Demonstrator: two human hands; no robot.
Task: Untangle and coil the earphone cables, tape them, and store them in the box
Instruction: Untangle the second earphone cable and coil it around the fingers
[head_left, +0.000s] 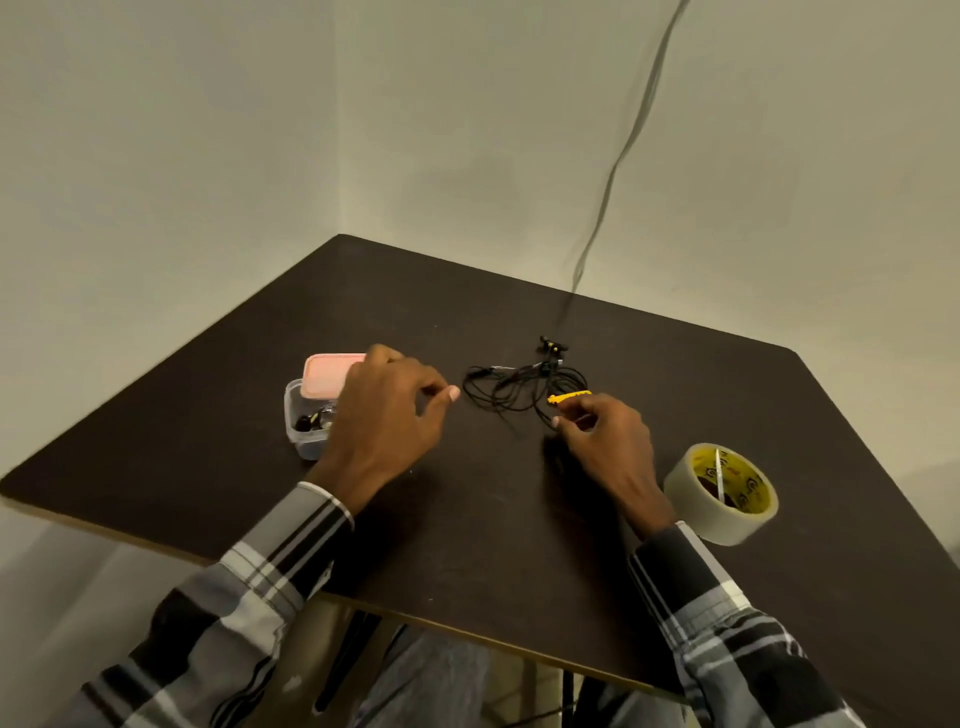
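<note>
A tangle of black earphone cables (511, 387) lies on the dark table (467, 545), its earbuds (551, 344) at the far end. My right hand (610, 447) pinches a strand of the cable at the tangle's near right side, with a small yellow piece (570, 397) at its fingertips. My left hand (387, 415) hovers just left of the tangle with loosely curled fingers, and nothing shows in its grasp. Behind it stands a small clear box (301, 436) with a dark coiled item inside and a pink lid (332, 373) resting askew on top. A roll of clear tape (722, 491) stands at the right.
The table sits in a corner between two pale walls. A grey wire (618, 166) hangs down the right wall to the table's back edge. The near table edge runs just below my plaid sleeves.
</note>
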